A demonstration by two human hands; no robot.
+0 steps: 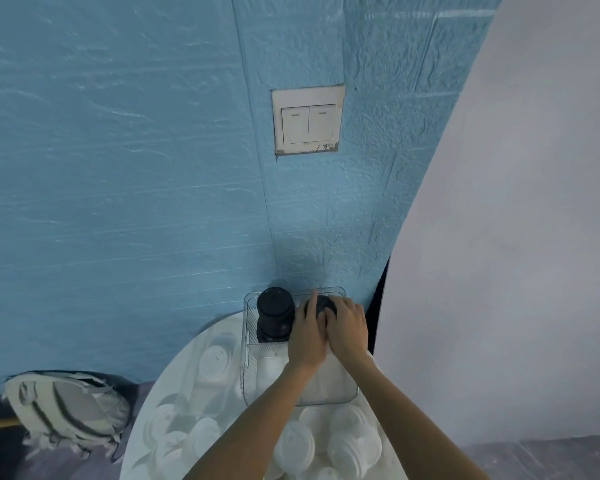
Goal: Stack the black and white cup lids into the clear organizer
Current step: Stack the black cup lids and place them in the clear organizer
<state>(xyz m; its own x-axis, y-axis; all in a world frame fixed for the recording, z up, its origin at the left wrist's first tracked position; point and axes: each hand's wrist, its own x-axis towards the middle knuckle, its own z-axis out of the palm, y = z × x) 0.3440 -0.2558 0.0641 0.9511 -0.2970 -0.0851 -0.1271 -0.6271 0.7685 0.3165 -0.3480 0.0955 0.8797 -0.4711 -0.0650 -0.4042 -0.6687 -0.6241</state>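
Observation:
A clear organizer (248,375) stands on a round white table (174,386) against the blue wall. Its far left compartment holds a tall stack of black lids (275,311). Over the far right compartment, my left hand (307,332) and my right hand (349,327) together grip a second stack of black lids (323,306), fingers curled round its sides. Most of that stack is hidden by the hands. Loose white lids (293,448) lie scattered across the near part of the table, and more white lids (215,362) sit left of the organizer.
A light switch (307,121) is on the blue wall above. A white wall panel (516,237) rises close on the right. A grey-and-white backpack (66,410) lies on the floor to the left of the table.

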